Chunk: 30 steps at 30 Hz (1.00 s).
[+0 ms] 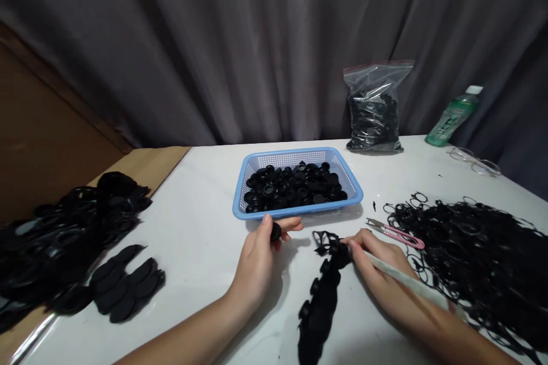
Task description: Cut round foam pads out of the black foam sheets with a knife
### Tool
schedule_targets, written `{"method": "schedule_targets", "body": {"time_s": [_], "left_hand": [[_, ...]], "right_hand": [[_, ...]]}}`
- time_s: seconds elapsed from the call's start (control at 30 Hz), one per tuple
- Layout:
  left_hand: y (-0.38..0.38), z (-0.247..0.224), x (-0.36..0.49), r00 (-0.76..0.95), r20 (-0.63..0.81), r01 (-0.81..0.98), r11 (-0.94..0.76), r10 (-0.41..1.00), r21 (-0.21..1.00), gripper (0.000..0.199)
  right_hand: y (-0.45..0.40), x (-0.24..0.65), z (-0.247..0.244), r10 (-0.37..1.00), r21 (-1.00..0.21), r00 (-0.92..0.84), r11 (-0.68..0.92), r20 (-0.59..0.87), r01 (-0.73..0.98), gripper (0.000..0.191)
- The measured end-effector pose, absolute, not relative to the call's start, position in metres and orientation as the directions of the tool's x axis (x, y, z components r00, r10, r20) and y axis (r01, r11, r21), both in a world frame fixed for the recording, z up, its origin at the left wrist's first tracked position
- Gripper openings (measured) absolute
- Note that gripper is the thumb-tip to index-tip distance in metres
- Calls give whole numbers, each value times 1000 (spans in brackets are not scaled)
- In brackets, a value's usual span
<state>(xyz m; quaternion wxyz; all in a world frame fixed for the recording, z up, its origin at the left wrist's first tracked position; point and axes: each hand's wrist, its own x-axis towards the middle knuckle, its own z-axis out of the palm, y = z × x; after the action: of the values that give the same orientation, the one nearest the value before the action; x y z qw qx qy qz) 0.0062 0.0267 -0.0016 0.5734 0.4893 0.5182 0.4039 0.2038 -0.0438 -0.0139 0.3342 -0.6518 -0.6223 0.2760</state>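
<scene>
My left hand pinches a small black round piece between thumb and fingers, a short way in front of the blue basket. My right hand is closed on a long, slim whitish tool, whose exact kind I cannot make out. Its fingertips are at a clump of black cut strips. Below that clump a row of overlapping black discs runs toward the near edge. Inside the basket lie several black button-like pieces.
Pink thread snips lie beside a heap of black ring-shaped scraps at right. Black discs and a larger black pile sit at left. A zip bag, green bottle and glasses stand or lie at the back right.
</scene>
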Motion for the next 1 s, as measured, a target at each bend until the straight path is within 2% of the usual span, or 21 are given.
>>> {"method": "schedule_targets", "body": {"time_s": [0.07, 0.17, 0.27, 0.4, 0.53, 0.57, 0.67, 0.73, 0.87, 1.0], "left_hand": [[29, 1, 6, 152, -217, -96, 233, 964, 968, 54], [27, 4, 8, 264, -256, -313, 334, 930, 889, 55], [22, 6, 9, 352, -256, -394, 391, 900, 832, 56], [26, 7, 8, 352, -237, -388, 372, 905, 843, 54], [46, 16, 3, 228, -270, -317, 333, 936, 888, 32], [51, 20, 2, 216, -286, -299, 342, 934, 891, 37], [57, 32, 0, 222, -297, -273, 351, 929, 896, 74], [56, 38, -1, 252, -273, -272, 338, 929, 901, 87], [60, 45, -3, 300, -255, -256, 335, 919, 907, 87], [75, 52, -10, 199, -146, -282, 199, 969, 939, 73]], "right_hand": [[-44, 204, -16, 996, -800, 73, -4, 50, 600, 32], [-44, 202, -18, 995, -819, 54, 42, 89, 572, 32], [-45, 201, -20, 991, -817, 39, 85, 131, 571, 30], [-48, 200, -22, 979, -803, -27, 183, 204, 567, 25], [-50, 199, -23, 973, -800, -68, 222, 222, 558, 24], [-50, 199, -23, 971, -801, -75, 230, 227, 553, 23], [-50, 199, -22, 966, -803, -93, 251, 239, 540, 23], [-50, 198, -21, 970, -813, -87, 238, 227, 532, 23], [-53, 198, -20, 980, -843, -68, 193, 184, 503, 23], [-55, 197, -22, 978, -852, -84, 210, 193, 479, 22]]}}
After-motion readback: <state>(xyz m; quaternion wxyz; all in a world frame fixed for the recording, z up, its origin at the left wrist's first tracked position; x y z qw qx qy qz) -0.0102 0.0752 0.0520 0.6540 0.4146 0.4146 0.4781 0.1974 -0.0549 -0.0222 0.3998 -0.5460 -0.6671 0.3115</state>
